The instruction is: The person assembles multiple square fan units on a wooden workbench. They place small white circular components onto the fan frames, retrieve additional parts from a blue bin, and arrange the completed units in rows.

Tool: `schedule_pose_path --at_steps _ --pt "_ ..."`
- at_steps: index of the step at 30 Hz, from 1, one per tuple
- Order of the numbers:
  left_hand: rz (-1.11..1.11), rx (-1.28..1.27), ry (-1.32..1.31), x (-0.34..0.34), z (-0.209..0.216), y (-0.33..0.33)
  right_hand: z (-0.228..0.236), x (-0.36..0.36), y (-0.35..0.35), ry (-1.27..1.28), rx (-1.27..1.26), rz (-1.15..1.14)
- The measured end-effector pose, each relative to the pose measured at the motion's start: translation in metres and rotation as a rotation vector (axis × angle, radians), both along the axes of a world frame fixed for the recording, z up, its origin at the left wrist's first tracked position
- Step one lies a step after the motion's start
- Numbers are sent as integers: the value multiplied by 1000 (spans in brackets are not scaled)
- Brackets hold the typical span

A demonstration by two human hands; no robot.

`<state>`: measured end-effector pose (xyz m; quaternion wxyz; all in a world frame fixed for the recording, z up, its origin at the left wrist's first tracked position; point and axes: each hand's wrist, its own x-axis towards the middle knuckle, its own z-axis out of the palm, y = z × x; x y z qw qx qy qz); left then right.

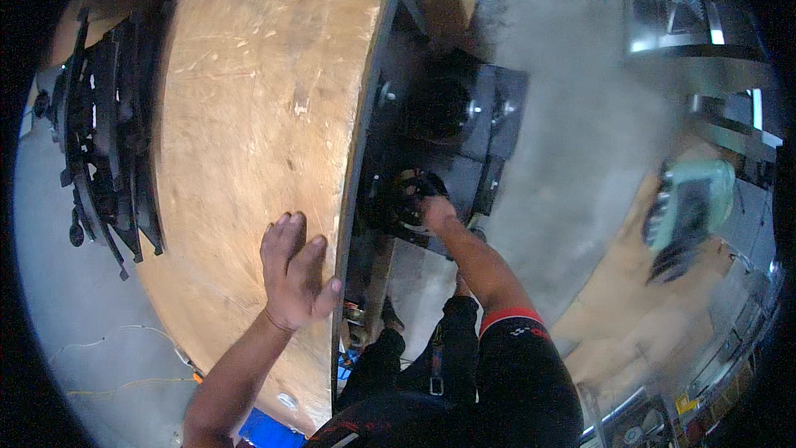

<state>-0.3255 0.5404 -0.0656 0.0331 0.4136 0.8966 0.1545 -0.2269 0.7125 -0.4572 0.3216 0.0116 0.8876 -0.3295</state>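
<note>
two hands, well apart: left hand [294, 274] open, fingers loosely spread, above or on the wooden desk [265, 99]; right hand [437, 212] past the desk's right edge, apparently touching a round black part [409, 197] near black panels [502, 108]; cannot tell whether closed around it. right hand nearer, with the part just left of its fingers. roundish outline, so no clear long axis or pointing direction.

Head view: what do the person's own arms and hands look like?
The grip is ungloved on left hand and right hand alike. The right arm wears a short black sleeve with a red cuff band and small white and red markings. The left forearm is bare.
</note>
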Motion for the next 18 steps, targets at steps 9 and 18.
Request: schedule_pose_path --at_steps 9,18 --pt "24 -4 -15 6 -5 -12 19 -45 29 -151 -91 106" --pt "-3 55 -99 1 -6 -18 -74 -2 -9 92 -39 -50"
